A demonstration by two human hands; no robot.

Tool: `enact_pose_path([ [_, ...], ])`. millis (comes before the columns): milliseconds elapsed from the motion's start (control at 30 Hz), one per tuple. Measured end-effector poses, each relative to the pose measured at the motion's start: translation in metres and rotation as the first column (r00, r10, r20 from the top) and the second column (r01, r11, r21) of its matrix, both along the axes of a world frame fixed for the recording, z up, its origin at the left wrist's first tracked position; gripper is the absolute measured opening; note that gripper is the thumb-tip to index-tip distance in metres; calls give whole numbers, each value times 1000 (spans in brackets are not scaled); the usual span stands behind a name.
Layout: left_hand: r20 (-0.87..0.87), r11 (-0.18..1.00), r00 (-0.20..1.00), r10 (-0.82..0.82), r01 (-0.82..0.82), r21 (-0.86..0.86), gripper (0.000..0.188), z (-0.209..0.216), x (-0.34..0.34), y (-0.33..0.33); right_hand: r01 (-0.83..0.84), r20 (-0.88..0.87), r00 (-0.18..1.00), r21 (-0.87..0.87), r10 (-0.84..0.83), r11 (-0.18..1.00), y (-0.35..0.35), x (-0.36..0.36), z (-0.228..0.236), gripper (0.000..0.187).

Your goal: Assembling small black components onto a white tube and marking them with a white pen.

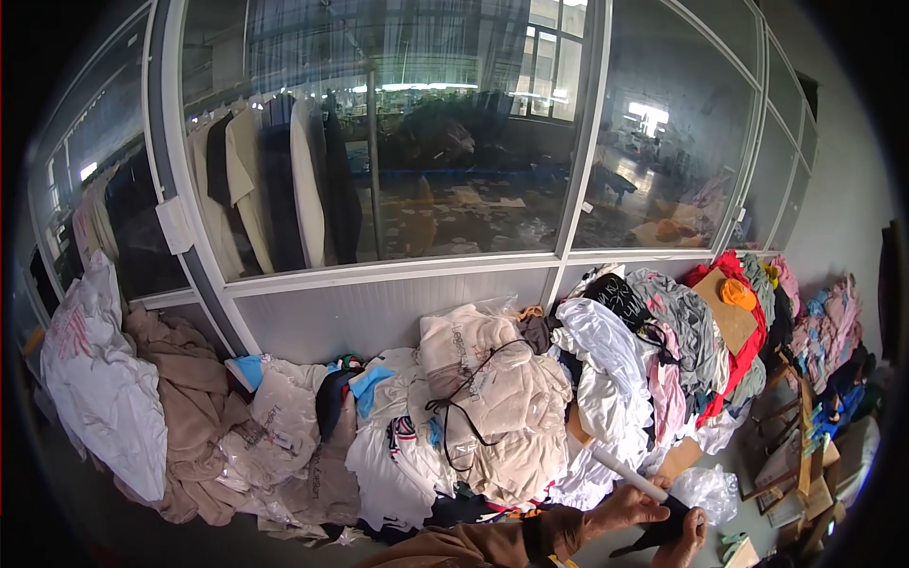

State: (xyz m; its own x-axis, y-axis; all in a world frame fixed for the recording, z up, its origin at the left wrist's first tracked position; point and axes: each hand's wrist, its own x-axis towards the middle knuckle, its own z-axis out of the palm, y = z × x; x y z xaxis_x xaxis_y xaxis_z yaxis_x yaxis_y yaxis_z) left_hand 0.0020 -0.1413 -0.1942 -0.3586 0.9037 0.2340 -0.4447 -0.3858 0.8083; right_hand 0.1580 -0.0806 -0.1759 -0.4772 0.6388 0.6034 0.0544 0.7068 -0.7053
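white sack (106,407): reddish print up top, creased to heck | beige bundle (469,343), middle pile: dark lettering down the front | tan bundle (333,481), lower left from there: similar dark letters, kinda faint from here | black top (620,301), right pile: chunky white letters, all rumpled

With twelve straight ahead of the hands (632,508), a long multicoloured fabric heap (606,350) stretches from nine to one o'clock. A bulging white plastic sack (99,383) lies at its nine-thirty end; folded beige fabric garments (516,383) lie on it toward ten-thirty. Toward one, a rounded orange item (739,293) rests on brown cardboard (718,320). Behind stands a white-framed glass partition (473,267); a crumpled clear plastic bag (710,490) lies at two.
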Motion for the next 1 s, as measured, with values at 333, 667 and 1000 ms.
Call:
enact_pose_path([
  [333,290,977,939,-187,209,-47,32,10,17,-7,130,-25,991,33,-129,991,-28,-7,11,27],
  [667,339,972,920,-196,227,-53,21,10,23,-5,58,-291,930,-486,-224,872,-38,-19,30,15],
  [1000,610,955,761,-222,295,-20,16,2,5,5,-98,-232,973,-473,-16,876,-28,-32,40,18],
])
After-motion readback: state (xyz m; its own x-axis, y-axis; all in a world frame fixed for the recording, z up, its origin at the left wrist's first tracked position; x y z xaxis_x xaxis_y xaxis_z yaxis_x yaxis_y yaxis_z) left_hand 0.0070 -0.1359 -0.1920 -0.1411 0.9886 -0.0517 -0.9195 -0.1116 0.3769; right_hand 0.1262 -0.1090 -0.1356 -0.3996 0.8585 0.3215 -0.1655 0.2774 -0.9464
